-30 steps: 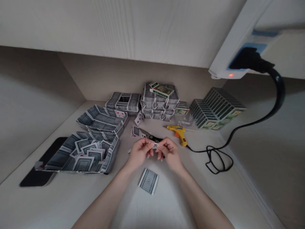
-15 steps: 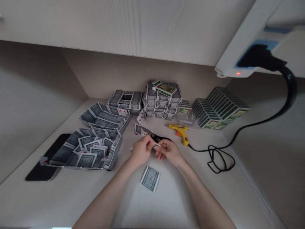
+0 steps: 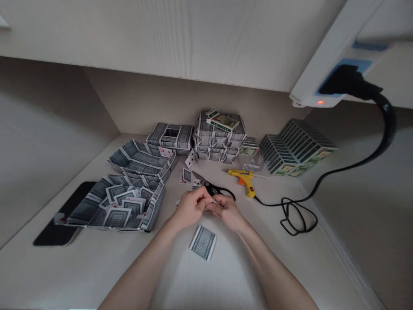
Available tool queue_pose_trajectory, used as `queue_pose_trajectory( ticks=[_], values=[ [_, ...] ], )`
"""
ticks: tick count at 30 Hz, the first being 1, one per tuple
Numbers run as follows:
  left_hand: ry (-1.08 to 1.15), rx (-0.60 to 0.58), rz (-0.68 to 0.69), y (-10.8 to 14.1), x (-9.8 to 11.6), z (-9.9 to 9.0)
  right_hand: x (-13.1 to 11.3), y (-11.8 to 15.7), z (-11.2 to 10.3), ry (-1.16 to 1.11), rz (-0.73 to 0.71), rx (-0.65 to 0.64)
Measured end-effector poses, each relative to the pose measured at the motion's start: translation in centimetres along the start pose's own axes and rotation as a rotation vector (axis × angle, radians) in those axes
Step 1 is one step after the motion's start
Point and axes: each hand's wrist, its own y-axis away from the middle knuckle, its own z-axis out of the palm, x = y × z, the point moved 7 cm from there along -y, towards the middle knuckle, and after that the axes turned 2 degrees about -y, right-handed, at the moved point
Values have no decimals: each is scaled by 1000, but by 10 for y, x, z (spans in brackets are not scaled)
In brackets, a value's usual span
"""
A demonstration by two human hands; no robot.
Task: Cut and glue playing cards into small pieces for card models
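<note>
while touching, both hands [image 3: 193, 207] by scissors [image 3: 211, 188]

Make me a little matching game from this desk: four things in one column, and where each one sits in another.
Things:
1. scissors
2. glue gun
3. lone card
4. black plug

Places:
A. in a white power strip
B. below the left hand and right hand, patterned back up
C. just beyond the hands, blades pointing away
D. to the right of the scissors

Pairs: 1-C, 2-D, 3-B, 4-A
</note>
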Motion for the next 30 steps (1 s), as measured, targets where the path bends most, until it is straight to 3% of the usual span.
queue_pose_trajectory(
  ticks=[6,10,14,18,23,30],
  values=[
    [2,8,14,3,4,-3,-4,0,0,63,-69,29],
    [26,100,-4,1,2,-8,-13,-1,-1,133,-117,0],
    [42,211,-45,-3,-4,-13,-14,0,-3,5,-34,-28],
    [220,238,-67,-6,-8,-11,-17,1,-3,-66,-49,-5],
    [514,250,-150,-6,-12,-7,-18,0,-9,-95,-83,125],
    [633,202,-299,-8,-18,-6,-13,-3,-13,-134,-47,126]
  ],
)
